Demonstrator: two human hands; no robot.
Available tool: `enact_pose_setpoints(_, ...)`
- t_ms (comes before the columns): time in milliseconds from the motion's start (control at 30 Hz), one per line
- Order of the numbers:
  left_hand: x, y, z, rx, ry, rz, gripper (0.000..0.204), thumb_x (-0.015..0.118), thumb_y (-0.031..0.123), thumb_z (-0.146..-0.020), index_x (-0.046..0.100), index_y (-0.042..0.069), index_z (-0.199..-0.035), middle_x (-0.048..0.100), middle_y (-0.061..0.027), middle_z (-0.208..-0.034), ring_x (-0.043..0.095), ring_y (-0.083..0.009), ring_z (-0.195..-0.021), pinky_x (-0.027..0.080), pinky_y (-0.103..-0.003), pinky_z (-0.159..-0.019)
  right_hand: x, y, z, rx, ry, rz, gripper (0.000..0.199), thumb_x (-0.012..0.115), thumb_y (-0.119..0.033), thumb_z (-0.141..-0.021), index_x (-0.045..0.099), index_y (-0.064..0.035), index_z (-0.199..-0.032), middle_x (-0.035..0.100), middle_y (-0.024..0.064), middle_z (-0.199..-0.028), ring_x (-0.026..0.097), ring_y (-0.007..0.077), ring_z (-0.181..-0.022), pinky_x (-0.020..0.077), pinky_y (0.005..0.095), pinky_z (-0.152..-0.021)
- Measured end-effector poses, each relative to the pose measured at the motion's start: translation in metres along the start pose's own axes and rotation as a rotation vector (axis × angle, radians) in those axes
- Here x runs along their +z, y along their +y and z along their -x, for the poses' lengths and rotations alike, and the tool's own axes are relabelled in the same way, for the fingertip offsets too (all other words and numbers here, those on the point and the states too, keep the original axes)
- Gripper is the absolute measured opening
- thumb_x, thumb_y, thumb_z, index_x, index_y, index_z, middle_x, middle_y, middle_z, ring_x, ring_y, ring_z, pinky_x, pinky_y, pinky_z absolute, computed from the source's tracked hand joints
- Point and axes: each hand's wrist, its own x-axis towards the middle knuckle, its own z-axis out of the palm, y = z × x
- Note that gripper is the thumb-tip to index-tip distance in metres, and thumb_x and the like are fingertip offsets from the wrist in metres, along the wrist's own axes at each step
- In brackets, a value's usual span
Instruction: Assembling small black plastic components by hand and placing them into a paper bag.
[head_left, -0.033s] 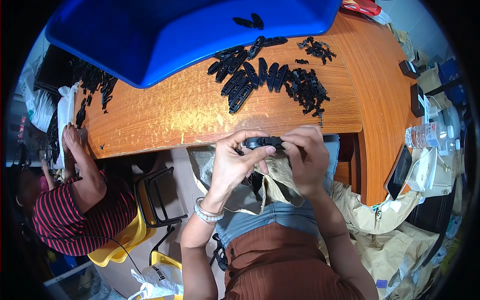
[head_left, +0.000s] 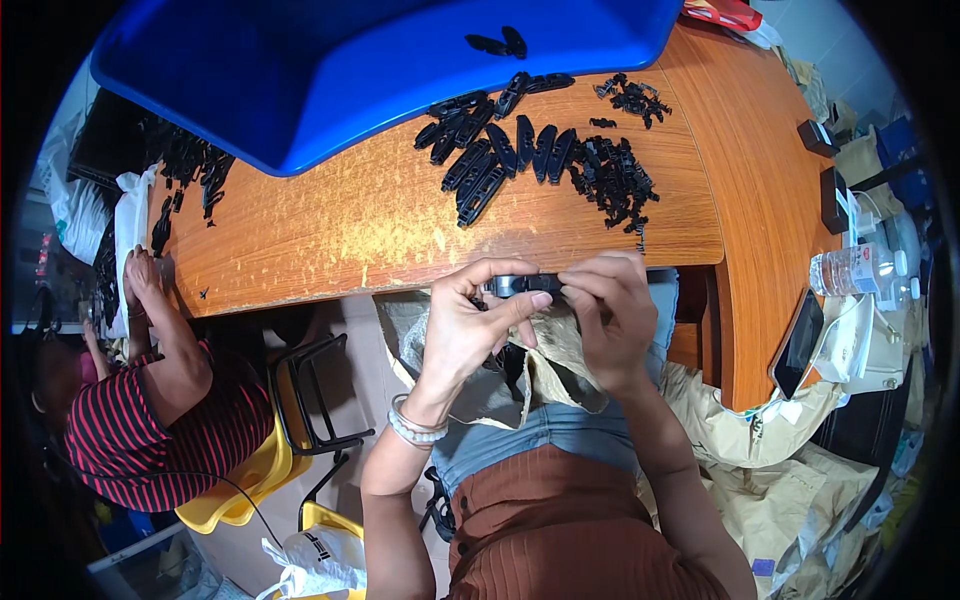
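Observation:
Near the table's front edge, my left hand (head_left: 470,310) grips a black oblong plastic part (head_left: 515,285) between thumb and fingers. From the other side, my right hand (head_left: 610,305) pinches the same part at its right end. The fingertips hide much of it, and I cannot make out whether a smaller piece sits there. Beyond my hands lie several similar black oblong parts (head_left: 483,190). To their right is a heap of small black plastic pieces (head_left: 612,180). A tan paper sack (head_left: 555,375) lies open across my lap, under both hands.
A big blue tub (head_left: 370,95) stands on the wooden table (head_left: 330,235), two black parts inside. At left, a person in a striped top (head_left: 165,430) works beside more black parts (head_left: 195,165). A phone (head_left: 798,345) and a plastic bottle (head_left: 845,272) are at right.

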Motion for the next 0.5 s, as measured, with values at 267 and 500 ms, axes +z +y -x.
enact_pose_setpoints(267, -0.001, -0.007, -0.001, 0.188, 0.064, -0.142, 0.022, 0.066, -0.006, -0.075, 0.061, 0.0, -0.095, 0.059, -0.0009, -0.063, 0.051, -0.0032, -0.048, 0.033, -0.016, -0.041, 0.001, -0.001, 0.012, 0.68, -0.214, -0.569, 0.025, 0.062, 0.002, -0.079, 0.06, 0.0027, -0.104, 0.06, 0.0034, -0.085, 0.052, 0.005, -0.074, 0.0422, 0.0189, -0.063)
enact_pose_setpoints(500, -0.012, 0.003, 0.012, 0.012, 0.029, -0.059, 0.019, 0.066, -0.003, -0.076, 0.064, -0.001, -0.095, 0.061, -0.0026, -0.068, 0.051, -0.0049, -0.049, 0.037, -0.017, -0.045, 0.006, -0.003, 0.015, 0.782, -0.265, -0.807, 0.029, 0.061, 0.003, -0.081, 0.057, 0.0064, -0.109, 0.062, 0.0064, -0.085, 0.057, 0.0059, -0.074, 0.046, 0.0182, -0.065)
